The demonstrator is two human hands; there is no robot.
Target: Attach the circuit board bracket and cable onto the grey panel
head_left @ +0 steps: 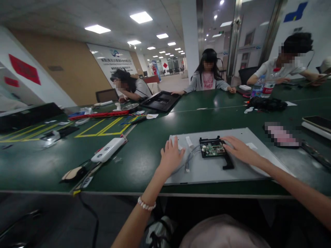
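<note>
A flat grey metal panel (201, 174), like the back of a display, lies on the green table near its front edge. My left hand (171, 155) rests on the panel's left part with its fingers spread, holding nothing. On the panel sits a green circuit board (213, 150) in a black plastic bracket (228, 163). My right hand (239, 148) is stretched out flat, its fingertips touching the bracket's right side. Grey cables (190, 156) run from the board's left side towards my left hand. White tape pieces (189, 143) stick to the panel.
A white power strip (108, 150) and a computer mouse (74, 174) lie to the left. A phone (281, 134) is at the right. Water bottles (267, 86) stand farther back. Across the table, a person touches a black frame (162, 101); other people sit on either side.
</note>
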